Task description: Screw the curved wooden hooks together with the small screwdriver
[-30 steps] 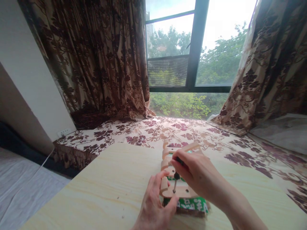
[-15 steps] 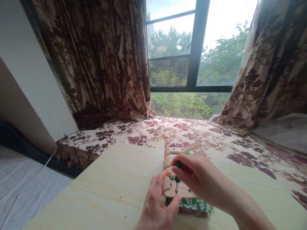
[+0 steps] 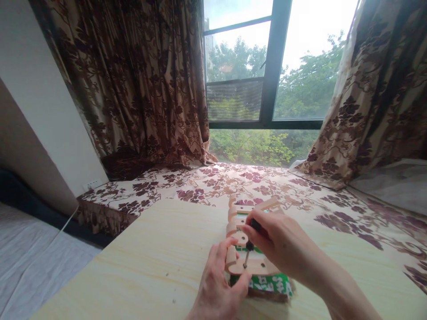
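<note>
My right hand (image 3: 275, 238) is closed around the black handle of a screwdriver (image 3: 249, 246), tilted with its top to the right. Its tip meets a dark screw in the near strip of a pale wooden piece (image 3: 253, 267). My left hand (image 3: 220, 280) grips the near left corner of that piece, thumb in front and fingers on the left edge. Beneath the wood lies a green printed packet (image 3: 271, 284) with white characters. Several wooden slats and rounded blocks extend behind, partly hidden by my right hand.
The pale wooden board (image 3: 133, 262) carries a few small dark bits (image 3: 167, 274) at left. Behind it stretches a floral cloth (image 3: 267, 178) below the window, with patterned curtains (image 3: 150, 89) on both sides.
My right hand has shifted slightly right, tilting the screwdriver handle rightward while the tip stays at the screw. My left hand looks unmoved.
</note>
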Tool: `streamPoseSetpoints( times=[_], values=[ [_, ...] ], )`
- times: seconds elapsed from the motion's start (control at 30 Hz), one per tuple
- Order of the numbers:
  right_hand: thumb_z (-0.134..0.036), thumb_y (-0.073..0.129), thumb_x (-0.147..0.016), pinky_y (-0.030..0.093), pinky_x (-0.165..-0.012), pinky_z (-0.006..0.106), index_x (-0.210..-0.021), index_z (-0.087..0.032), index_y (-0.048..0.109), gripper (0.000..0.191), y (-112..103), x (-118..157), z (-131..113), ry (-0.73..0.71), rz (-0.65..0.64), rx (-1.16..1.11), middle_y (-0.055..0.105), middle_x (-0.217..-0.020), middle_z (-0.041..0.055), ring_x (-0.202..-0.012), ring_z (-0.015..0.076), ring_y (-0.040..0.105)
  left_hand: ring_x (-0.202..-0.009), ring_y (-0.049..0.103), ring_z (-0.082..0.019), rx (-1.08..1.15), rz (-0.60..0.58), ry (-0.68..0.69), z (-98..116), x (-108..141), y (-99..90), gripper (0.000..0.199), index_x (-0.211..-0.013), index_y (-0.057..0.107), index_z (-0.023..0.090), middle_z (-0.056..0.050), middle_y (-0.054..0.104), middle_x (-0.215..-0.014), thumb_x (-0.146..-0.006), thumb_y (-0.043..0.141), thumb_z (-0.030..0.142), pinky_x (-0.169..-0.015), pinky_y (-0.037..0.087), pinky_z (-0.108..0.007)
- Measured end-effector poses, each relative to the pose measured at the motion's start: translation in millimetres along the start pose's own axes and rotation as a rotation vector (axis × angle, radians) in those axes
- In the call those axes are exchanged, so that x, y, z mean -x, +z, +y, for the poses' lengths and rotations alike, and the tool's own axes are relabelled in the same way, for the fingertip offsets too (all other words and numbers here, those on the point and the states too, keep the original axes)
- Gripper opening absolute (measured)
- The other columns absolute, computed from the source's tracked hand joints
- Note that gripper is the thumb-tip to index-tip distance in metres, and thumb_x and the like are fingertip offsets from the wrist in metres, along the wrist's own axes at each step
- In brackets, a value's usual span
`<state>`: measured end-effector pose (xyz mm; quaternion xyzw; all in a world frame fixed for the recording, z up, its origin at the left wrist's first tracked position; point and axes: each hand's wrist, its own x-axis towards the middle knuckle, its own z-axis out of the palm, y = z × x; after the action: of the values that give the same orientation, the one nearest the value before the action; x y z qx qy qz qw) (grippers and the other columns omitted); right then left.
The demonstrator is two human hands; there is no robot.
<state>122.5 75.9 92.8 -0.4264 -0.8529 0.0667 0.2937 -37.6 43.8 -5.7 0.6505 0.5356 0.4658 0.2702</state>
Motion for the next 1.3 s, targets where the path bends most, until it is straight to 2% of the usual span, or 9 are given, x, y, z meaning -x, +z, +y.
streamPoseSetpoints(
  times=[0.17, 0.4, 0.53, 0.67, 0.9, 1.03, 1.17, 1.3],
  values=[
    [-0.035, 0.043, -0.095, 0.032, -0.055, 0.028, -0.079, -0.019, 0.057, 0.026, 5, -2, 6, 0.105, 0.041, 0.074, 0.06, -0.062, 0.0017, -0.056, 0.0151, 0.052, -0.096, 0.06, -0.019, -0.015, -0.013, 0.02, 0, 0, -1.5, 0.05, -0.119, 0.051, 0.025, -0.001, 0.057, -0.097, -0.07, 0.057, 0.016, -0.094, 0.048, -0.037],
    [-0.028, 0.046, -0.094, 0.032, -0.053, 0.024, -0.083, -0.02, 0.057, 0.018, -10, 6, -16, -0.072, -0.157, -0.149, 0.059, -0.071, 0.0003, -0.06, 0.012, 0.048, -0.098, 0.06, -0.02, -0.003, 0.054, 0.013, -4, 2, 4.6, 0.05, -0.12, 0.051, 0.024, -0.004, 0.059, -0.104, -0.071, 0.058, 0.02, -0.091, 0.049, -0.036],
    [-0.03, 0.044, -0.094, 0.029, -0.051, 0.025, -0.073, -0.02, 0.049, 0.025, 1, 0, -7, -0.029, -0.094, -0.151, 0.054, -0.064, -0.001, -0.055, 0.0114, 0.042, -0.094, 0.061, -0.02, -0.008, 0.028, 0.014, -2, 1, 3.8, 0.049, -0.117, 0.052, 0.025, -0.002, 0.058, -0.1, -0.069, 0.058, 0.019, -0.091, 0.049, -0.037],
    [-0.035, 0.046, -0.093, 0.026, -0.051, 0.026, -0.07, -0.021, 0.044, 0.028, 10, -5, 3, 0.071, 0.012, -0.038, 0.052, -0.061, -0.0015, -0.053, 0.0116, 0.041, -0.092, 0.06, -0.019, 0.012, 0.018, 0.009, 1, 1, 2.5, 0.049, -0.116, 0.051, 0.025, -0.001, 0.056, -0.097, -0.068, 0.056, 0.016, -0.092, 0.047, -0.039],
    [-0.029, 0.047, -0.093, 0.03, -0.052, 0.023, -0.08, -0.021, 0.051, 0.016, 1, -1, -2, -0.045, -0.07, -0.173, 0.054, -0.063, -0.0037, -0.052, 0.0099, 0.043, -0.091, 0.059, -0.019, 0.003, -0.022, 0.002, 2, 1, 1.8, 0.049, -0.116, 0.049, 0.025, -0.002, 0.055, -0.099, -0.069, 0.056, 0.016, -0.087, 0.049, -0.038],
    [-0.035, 0.047, -0.091, 0.029, -0.052, 0.025, -0.073, -0.021, 0.046, 0.023, 6, -4, 6, 0.063, -0.027, -0.078, 0.055, -0.062, -0.0012, -0.054, 0.012, 0.043, -0.091, 0.06, -0.018, 0.007, -0.015, 0.0, 3, 1, 0.9, 0.048, -0.116, 0.051, 0.026, -0.001, 0.056, -0.1, -0.069, 0.056, 0.016, -0.089, 0.049, -0.038],
    [-0.04, 0.046, -0.091, 0.029, -0.054, 0.027, -0.073, -0.021, 0.048, 0.026, 12, -7, 9, 0.189, 0.009, 0.014, 0.057, -0.062, 0.0012, -0.055, 0.0144, 0.047, -0.092, 0.06, -0.019, 0.002, -0.007, 0.005, 3, 1, 0.8, 0.05, -0.117, 0.051, 0.026, -0.001, 0.056, -0.097, -0.069, 0.055, 0.016, -0.09, 0.048, -0.038],
    [-0.036, 0.046, -0.09, 0.03, -0.054, 0.026, -0.083, -0.023, 0.053, 0.016, 11, -5, 3, 0.137, 0.02, -0.032, 0.061, -0.066, -0.0005, -0.056, 0.0139, 0.05, -0.093, 0.06, -0.019, -0.006, 0.005, 0.011, 1, 1, 0.7, 0.049, -0.117, 0.05, 0.026, 0.0, 0.056, -0.097, -0.069, 0.056, 0.016, -0.091, 0.048, -0.038]
  ],
)
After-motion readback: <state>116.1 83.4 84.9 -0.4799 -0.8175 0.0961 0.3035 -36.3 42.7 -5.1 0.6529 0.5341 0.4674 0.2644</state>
